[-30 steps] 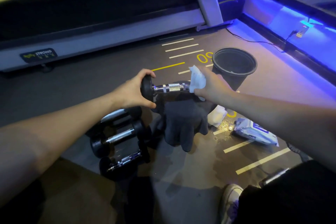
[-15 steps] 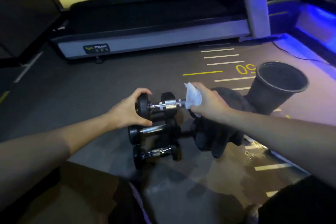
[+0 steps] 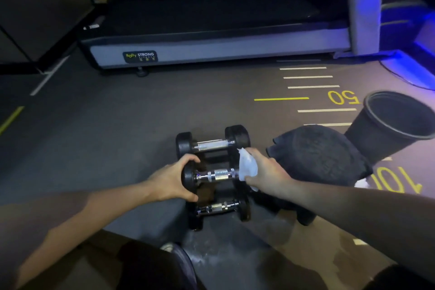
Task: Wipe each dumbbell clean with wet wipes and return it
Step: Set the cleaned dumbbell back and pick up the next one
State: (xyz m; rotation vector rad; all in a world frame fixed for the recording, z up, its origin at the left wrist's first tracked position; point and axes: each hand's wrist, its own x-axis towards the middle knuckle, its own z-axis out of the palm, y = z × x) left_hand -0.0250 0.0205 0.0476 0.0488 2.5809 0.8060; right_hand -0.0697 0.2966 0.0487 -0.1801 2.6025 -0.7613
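Where the dumbbell (image 3: 215,175) sat level with the far one 0.5 s ago, it now lies between two others, left hand (image 3: 170,182) gripping its end, right hand (image 3: 264,172) clamping a wipe (image 3: 247,165) on the other. Treadmill (image 3: 211,52) label: "BODY STRONG"; floor (image 3: 117,125) marked "50".

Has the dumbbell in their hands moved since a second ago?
Yes. The held dumbbell has come down toward the person: earlier it was above the stacked dumbbells, now it sits between them, level with the stack.
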